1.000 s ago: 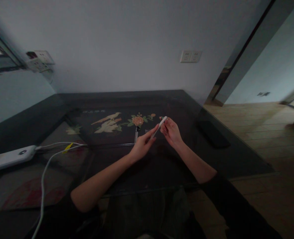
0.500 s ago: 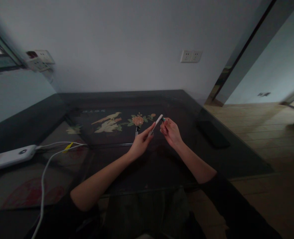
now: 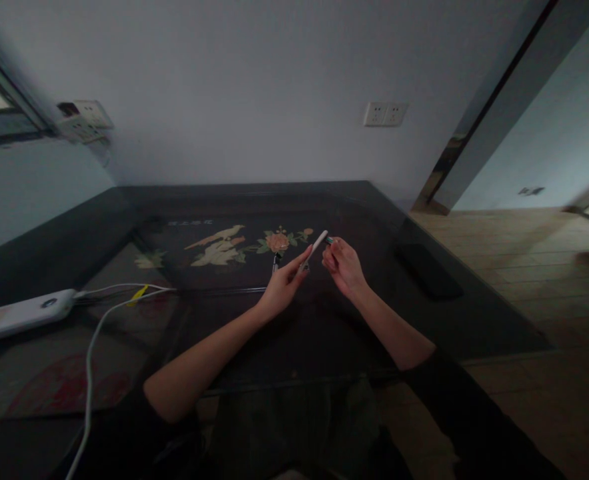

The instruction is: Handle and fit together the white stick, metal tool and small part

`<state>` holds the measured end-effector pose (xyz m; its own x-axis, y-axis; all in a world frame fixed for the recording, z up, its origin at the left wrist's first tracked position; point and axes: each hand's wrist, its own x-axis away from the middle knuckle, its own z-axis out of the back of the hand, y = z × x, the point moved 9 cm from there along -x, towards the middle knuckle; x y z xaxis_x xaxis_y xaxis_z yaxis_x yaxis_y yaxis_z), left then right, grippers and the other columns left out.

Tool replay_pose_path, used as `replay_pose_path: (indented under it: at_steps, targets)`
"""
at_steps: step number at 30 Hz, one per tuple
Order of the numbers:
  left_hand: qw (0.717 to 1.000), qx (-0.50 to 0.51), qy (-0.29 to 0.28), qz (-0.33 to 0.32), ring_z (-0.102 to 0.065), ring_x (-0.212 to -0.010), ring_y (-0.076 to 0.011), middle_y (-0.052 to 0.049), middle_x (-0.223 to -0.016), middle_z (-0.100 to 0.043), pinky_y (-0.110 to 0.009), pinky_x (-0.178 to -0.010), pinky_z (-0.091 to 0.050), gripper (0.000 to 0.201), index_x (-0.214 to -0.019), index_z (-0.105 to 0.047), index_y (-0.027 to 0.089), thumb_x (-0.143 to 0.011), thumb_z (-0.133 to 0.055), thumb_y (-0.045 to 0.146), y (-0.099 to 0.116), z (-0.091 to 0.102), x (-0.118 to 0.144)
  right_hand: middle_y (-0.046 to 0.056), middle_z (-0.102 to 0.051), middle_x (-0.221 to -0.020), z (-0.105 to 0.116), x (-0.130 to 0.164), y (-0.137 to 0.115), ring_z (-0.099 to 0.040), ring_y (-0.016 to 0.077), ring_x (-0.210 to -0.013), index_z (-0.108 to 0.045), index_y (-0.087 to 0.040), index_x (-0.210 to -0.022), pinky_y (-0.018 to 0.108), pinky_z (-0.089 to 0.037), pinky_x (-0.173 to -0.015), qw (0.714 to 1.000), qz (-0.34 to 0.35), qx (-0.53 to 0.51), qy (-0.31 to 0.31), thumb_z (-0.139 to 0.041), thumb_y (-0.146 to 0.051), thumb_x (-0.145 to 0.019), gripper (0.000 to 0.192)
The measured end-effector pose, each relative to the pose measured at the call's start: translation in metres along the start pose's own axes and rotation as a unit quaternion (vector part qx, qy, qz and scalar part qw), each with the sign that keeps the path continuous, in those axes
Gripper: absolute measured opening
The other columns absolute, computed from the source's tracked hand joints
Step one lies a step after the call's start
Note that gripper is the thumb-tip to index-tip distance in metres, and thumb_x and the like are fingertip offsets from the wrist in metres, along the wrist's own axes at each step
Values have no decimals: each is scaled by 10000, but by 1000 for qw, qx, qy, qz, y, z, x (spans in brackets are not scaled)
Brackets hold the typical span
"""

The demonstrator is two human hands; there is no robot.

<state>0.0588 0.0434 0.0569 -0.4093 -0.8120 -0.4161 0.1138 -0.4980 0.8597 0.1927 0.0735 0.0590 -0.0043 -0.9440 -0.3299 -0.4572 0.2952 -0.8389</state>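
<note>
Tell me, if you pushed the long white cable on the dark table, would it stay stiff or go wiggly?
Probably wiggly. The long white cable already lies in loose curves across the dark glass-topped table and droops over its near edge, so it looks floppy. It seems thin and likely light, so a push would probably slide and bend it, not roll it.

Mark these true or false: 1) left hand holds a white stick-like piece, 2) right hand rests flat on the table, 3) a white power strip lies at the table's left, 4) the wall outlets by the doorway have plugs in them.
1) True: the left hand holds the white stick-like piece.
2) False: the right hand is raised, pinching a small teal-tipped part.
3) True: the white power strip lies on the table, left side.
4) False: the wall outlets look unplugged.
</note>
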Motion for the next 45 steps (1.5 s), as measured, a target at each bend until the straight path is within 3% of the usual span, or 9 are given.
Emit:
replay_pose_path:
  at_steps: [6,12,17,22,29,35,39,45]
  targets:
    - [999,15,-11,44,-632,-1057,-208,-100,-1323,-634,-378,-947,-507,577,-1496,-383,207,-932,-507,217,-7,-4,3,-105,-382,-448,3,-1,1,-234,66,-412,-548,-224,-771,264,-171,-442,1000,-5,5,16,-767,-563,-703,410]
    - [998,30,-45,14,-530,-1279,-240,-87,-1514,-445,-388,-1060,-438,564,-1490,-402,223,-935,-507,230,2,-15,7,-105,-368,-461,4,-1,-1,-219,72,-418,-594,-218,-821,279,-159,-440,1000,-2,14,26,-770,-584,-681,430]
    - [999,25,-40,13,-583,-1207,-246,-100,-1443,-533,-393,-1021,-473,553,-1474,-432,210,-928,-520,232,3,-10,4,-102,-359,-475,2,0,-3,-225,75,-422,-578,-221,-816,281,-173,-441,999,4,28,19,-735,-588,-720,411]
    - [999,1,-14,40,-640,-1030,-195,-93,-1288,-657,-359,-959,-497,574,-1492,-389,193,-931,-510,208,-6,-1,0,-113,-365,-454,1,0,0,-237,65,-407,-540,-227,-802,263,-192,-434,1000,-6,21,8,-746,-570,-720,409]
    - [1000,2,-21,21,-558,-1236,-223,-81,-1439,-541,-386,-1046,-439,563,-1490,-399,230,-935,-499,211,-3,-7,4,-112,-376,-454,3,0,0,-250,58,-404,-545,-222,-799,256,-204,-435,1000,2,8,16,-769,-544,-711,402]
    - [999,9,-40,20,-534,-1275,-235,-79,-1499,-469,-384,-1058,-432,559,-1493,-397,235,-942,-493,233,2,-13,7,-108,-369,-469,6,-2,1,-250,65,-414,-558,-220,-802,259,-185,-428,999,-3,17,28,-773,-585,-675,442]
    - [999,18,-29,27,-589,-1176,-236,-98,-1421,-555,-372,-992,-479,564,-1484,-414,213,-928,-509,233,0,-8,4,-116,-369,-449,5,-1,1,-249,67,-405,-544,-231,-806,255,-202,-432,1000,-3,11,25,-781,-563,-681,427]
    - [998,12,1,60,-644,-869,-172,-83,-1173,-701,-275,-784,-527,579,-1487,-408,193,-920,-523,231,-8,0,2,-119,-383,-441,1,0,3,-230,65,-397,-534,-232,-820,255,-173,-432,1000,-15,15,8,-763,-577,-694,433]
